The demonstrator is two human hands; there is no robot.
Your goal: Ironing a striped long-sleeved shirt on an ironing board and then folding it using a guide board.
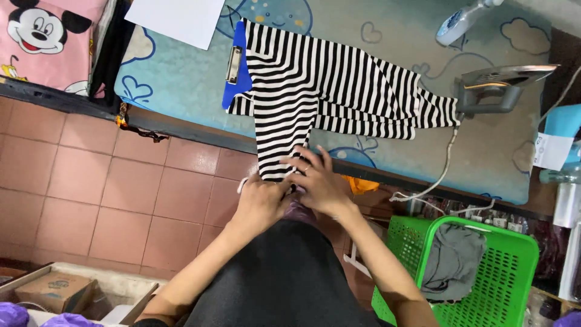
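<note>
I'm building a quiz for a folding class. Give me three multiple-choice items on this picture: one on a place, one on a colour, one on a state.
1. Where does the iron stand?
A. on the floor B. on the board's right end C. in the basket

2. What colour is the basket?
A. green B. red C. white

3. How is the striped garment?
A. hanging up B. spread on the padded board C. rolled up

Key: B, it stands by the garment's right end; A, its mesh walls are green; C is wrong and B right, since both hands grip its near end.
</note>
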